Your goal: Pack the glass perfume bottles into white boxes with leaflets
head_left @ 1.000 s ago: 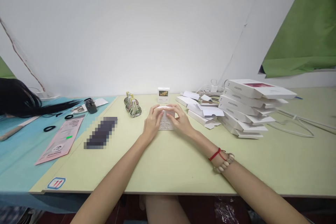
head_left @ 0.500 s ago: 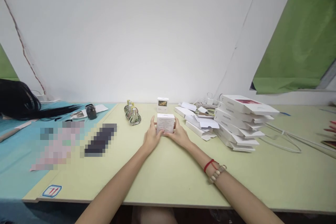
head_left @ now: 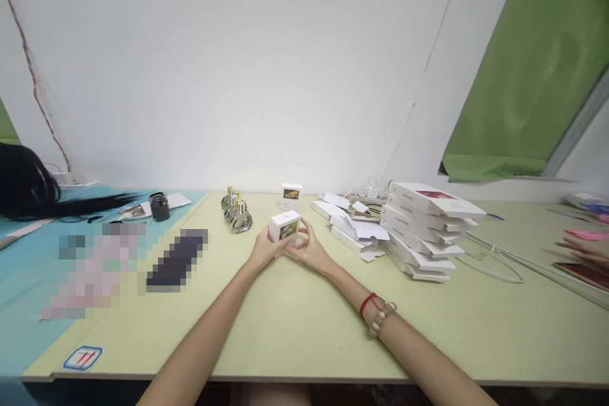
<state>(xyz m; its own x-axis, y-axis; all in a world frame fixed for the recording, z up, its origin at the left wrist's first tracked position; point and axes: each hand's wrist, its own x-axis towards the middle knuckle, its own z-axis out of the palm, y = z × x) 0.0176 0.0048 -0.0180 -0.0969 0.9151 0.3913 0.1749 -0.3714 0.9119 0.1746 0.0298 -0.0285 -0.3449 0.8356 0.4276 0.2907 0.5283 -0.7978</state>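
Note:
Between my two hands is a small white carton (head_left: 284,226) with a picture on one side; it is turned at an angle above the table. My left hand (head_left: 264,250) grips its left side, the thumb across the lower front. My right hand (head_left: 311,251) holds its right side, fingers behind and at the edge. Beyond it a similar white carton (head_left: 291,197) stands upright near the wall. To the left are several glass perfume bottles (head_left: 240,218) with gold-coloured caps.
At right rises a stack of flat white boxes (head_left: 419,228), beside loose folded cartons (head_left: 358,228). Cables (head_left: 499,260) trail past the stack. Another person's hand (head_left: 587,250) shows at the right edge. A dark jar (head_left: 159,207) and a blurred dark item (head_left: 177,260) lie left.
The carton has been turned in my hands: its text side faced me before, and now a picture side shows at an angle. My view has shifted slightly to the right.

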